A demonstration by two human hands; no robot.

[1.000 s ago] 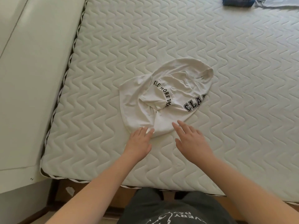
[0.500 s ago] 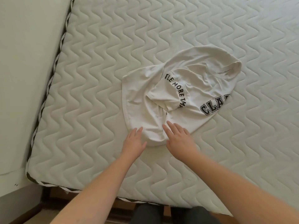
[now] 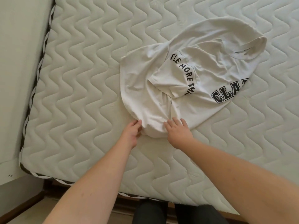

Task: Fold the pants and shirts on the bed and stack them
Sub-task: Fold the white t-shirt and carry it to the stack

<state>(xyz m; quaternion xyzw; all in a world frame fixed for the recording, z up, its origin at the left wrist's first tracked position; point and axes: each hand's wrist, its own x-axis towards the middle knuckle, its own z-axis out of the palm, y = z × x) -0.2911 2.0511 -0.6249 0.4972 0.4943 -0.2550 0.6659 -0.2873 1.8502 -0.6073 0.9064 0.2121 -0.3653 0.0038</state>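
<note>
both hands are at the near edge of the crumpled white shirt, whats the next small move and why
Probably pinch the near edge with the left hand and right hand and draw it out flat: the white shirt lies bunched on the mattress, unfolded.

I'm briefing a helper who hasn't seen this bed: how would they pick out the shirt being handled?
On the quilted mattress, look right of centre, just beyond the left hand and right hand. The crumpled white T-shirt lies there, the only garment in view, with black curved lettering and block letters "CLA".
</note>
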